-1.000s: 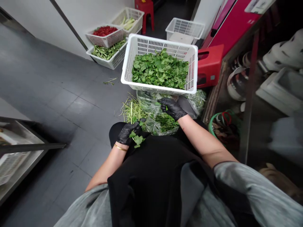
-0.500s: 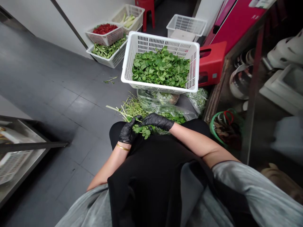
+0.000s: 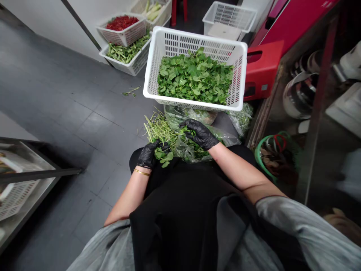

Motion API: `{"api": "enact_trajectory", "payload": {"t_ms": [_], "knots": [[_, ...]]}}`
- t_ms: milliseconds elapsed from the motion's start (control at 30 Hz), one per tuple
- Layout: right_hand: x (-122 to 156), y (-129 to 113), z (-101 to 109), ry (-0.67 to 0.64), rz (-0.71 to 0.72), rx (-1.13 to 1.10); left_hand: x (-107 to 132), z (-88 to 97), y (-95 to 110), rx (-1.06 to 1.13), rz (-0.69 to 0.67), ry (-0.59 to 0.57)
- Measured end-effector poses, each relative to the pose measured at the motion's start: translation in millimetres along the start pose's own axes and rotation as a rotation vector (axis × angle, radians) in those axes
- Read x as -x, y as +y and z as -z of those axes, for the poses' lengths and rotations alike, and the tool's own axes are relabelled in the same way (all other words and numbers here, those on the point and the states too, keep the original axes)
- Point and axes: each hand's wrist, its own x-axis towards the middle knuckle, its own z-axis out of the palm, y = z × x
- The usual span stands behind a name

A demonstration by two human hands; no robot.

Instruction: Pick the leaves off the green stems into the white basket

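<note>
Black rubber-gloved left hand, fingers clenched on leafy green sprig. Black-gloved right hand, fingers half curled at small leaves above clear crinkled plastic bag; grip unclear. Thin pale-green stems beside bag. White perforated plastic basket just beyond, heaped with green leaves.

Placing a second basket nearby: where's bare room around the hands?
Bare grey floor tile left of the white basket and the stem pile, up to the wall-side baskets. Crowded: the left hand with its leafy sprig and right hand over the plastic bag of greens, plus the red crate right of the basket.
</note>
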Motion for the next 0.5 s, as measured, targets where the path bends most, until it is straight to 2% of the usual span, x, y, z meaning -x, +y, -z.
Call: {"api": "enact_trajectory", "payload": {"t_ms": [133, 233, 367, 433, 500], "knots": [[-10, -4, -6, -0.224, 0.12, 0.152, -4, 5.2, 5, -0.165, -0.085, -0.119], [-29, 13, -26, -0.313, 0.075, 0.2, -7, 7.8, 8, -0.272, -0.125, -0.171], [-55, 36, -55, -0.405, 0.001, 0.253, -13, 12.0, 9, -0.345, -0.175, -0.111], [-63, 38, -60, -0.436, 0.01, 0.399, -13, 11.6, 9, -0.371, -0.199, -0.077], [-67, 33, -57, -0.391, 0.027, 0.499, -10, 9.5, 10, -0.408, -0.169, -0.069]]}}
